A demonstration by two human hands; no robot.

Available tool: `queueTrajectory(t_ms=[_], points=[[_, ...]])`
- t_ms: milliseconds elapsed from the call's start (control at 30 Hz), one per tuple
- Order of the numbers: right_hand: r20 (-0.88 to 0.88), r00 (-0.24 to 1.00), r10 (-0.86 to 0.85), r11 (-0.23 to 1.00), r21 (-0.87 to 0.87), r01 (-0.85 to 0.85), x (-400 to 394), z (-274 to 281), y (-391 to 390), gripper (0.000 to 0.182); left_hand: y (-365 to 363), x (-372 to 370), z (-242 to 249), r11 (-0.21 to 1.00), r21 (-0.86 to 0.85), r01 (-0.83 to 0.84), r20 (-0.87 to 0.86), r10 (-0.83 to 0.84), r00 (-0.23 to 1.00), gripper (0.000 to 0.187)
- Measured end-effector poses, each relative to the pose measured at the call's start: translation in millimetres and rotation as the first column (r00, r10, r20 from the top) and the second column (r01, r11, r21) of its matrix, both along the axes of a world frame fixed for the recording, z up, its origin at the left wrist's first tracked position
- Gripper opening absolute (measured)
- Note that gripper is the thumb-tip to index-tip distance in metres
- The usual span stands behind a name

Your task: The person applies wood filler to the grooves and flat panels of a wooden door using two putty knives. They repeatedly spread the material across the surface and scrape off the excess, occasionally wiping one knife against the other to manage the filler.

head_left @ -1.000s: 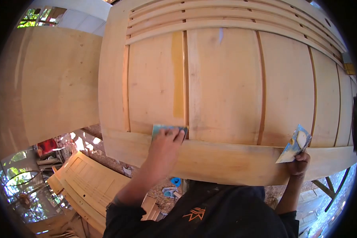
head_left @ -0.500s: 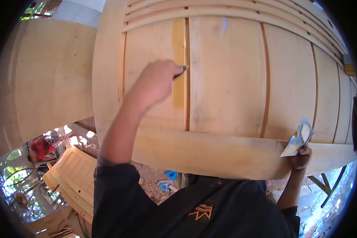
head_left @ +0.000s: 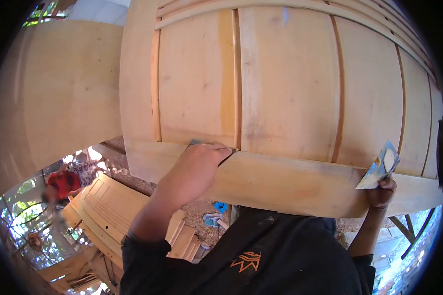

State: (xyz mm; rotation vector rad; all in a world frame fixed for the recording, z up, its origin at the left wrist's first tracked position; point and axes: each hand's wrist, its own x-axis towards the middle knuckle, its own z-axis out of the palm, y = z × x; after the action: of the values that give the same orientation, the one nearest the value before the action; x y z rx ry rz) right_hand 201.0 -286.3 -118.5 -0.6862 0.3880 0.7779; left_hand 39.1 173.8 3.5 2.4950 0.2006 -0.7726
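Observation:
A large pale wooden panel [head_left: 290, 88] with upright strips and a row of slats spans the view. My left hand [head_left: 194, 164] is closed on a dark, flat scraper [head_left: 195, 142], mostly hidden beneath the fingers, at the lower end of one upright strip [head_left: 237, 83]. A yellowish smear [head_left: 227, 73] runs along the left side of that strip. Over the panel's near rail, my right hand [head_left: 381, 194] grips a bluish plate [head_left: 376, 172] with a cream-coloured paste [head_left: 389, 160] on it.
Another wide board [head_left: 69, 93] is at the left. Below it, a panelled wooden piece [head_left: 110, 201] lies near the ground. A person [head_left: 86, 169] is beside something red [head_left: 64, 184] at the lower left. Blue scraps [head_left: 220, 207] lie on the ground, and a support leg [head_left: 406, 228] shows at the right.
My left hand has moved down the upright strip to its lower end, near the rail, with the scraper. My right hand still holds the plate. The whole view has shifted slightly.

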Motion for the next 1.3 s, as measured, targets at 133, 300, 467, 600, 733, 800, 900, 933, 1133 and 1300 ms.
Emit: queueTrajectory(t_ms=[133, 300, 467, 600, 733, 800, 900, 933, 1133, 1300], points=[[0.062, 0.998, 0.002, 1.000, 0.029, -0.004, -2.6, -3.5, -0.7, 0.066, 23.8, 22.3, 6.7, 0.999, 0.039, -0.036, 0.213, 0.027, 0.977, 0.048], [0.073, 0.997, 0.027, 0.999, 0.026, -0.029, -0.1, -2.8, 0.8, 0.066, 11.7, 8.5, -19.7, 0.981, 0.194, -0.019, 0.334, -0.048, 0.941, 0.048], [0.061, 0.997, 0.044, 0.998, 0.052, -0.047, 0.0, -1.4, 1.4, 0.067, -3.7, -23.8, -3.7, 0.985, 0.163, 0.061, 0.129, -0.082, 0.988, 0.051], [0.060, 0.998, 0.003, 0.997, 0.071, -0.007, -0.2, 3.9, 12.8, 0.066, 14.7, 7.8, -6.4, 0.991, 0.135, 0.005, 0.208, -0.033, 0.978, 0.055], [0.031, 0.999, 0.030, 0.997, 0.067, -0.032, 2.2, -5.0, 0.7, 0.066, -9.6, -18.7, -27.1, 0.959, 0.282, 0.032, 0.299, -0.120, 0.947, 0.054], [0.035, 0.999, 0.035, 0.996, 0.075, -0.037, 1.8, -0.3, 5.0, 0.066, -12.4, -24.6, -12.6, 0.976, 0.211, 0.045, 0.149, -0.078, 0.986, 0.052], [-0.007, 1.000, -0.004, 0.996, 0.085, 0.005, 1.9, -12.0, -5.2, 0.066, -6.2, -3.7, 9.8, 0.988, 0.149, 0.045, 0.137, -0.066, 0.988, 0.048], [0.052, 0.999, 0.010, 1.000, 0.026, -0.011, 3.8, -11.5, -10.3, 0.065, 4.8, 11.0, 12.5, 0.989, 0.146, 0.037, 0.173, -0.062, 0.983, 0.046], [0.202, 0.976, 0.084, 0.995, -0.074, -0.071, 14.3, -20.4, -12.8, 0.076, 37.0, 48.2, -61.7, 0.966, 0.257, -0.026, 0.329, -0.062, 0.942, 0.019], [0.219, 0.959, 0.181, 0.980, 0.038, -0.194, 30.7, -41.1, -2.4, 0.073, 17.6, -0.3, -33.8, 0.974, 0.217, -0.070, 0.180, 0.031, 0.983, 0.018]])
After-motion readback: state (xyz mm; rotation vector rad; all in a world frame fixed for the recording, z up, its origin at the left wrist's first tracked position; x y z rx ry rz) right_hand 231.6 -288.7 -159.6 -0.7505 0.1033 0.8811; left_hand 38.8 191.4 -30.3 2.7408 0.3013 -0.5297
